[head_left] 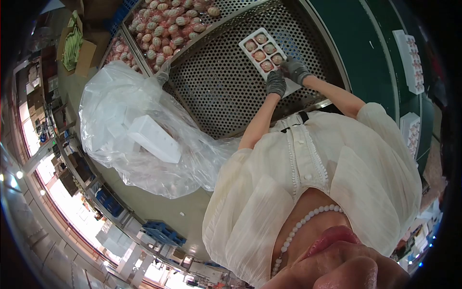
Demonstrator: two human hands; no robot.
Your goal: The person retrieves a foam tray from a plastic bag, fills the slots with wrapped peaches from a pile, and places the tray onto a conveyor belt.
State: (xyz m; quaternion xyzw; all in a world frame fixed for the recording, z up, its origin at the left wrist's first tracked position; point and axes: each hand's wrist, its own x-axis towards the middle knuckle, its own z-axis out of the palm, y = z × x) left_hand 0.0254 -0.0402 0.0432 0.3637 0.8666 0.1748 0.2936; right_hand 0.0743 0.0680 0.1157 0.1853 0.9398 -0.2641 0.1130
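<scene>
A white compartment tray (246, 42) lies tilted on the perforated metal surface (207, 82). Several round, pinkish wrapped items (260, 55) sit in its compartments. My left hand (276, 83), in a grey striped glove, has its fingers closed at the tray's near edge. Beside it, my right hand (296, 71), gloved alike, has curled fingers at the tray's near right corner; whatever they pinch is hidden. Part of a white piece (291, 87) shows beneath my hands.
Many wrapped round items (166, 29) fill a metal bin at upper left. A clear plastic bag (120, 101) with white trays (154, 137) is at left. Filled white trays (409, 60) stand on the green surface (365, 48) at right. An open carton (85, 57) is at upper left.
</scene>
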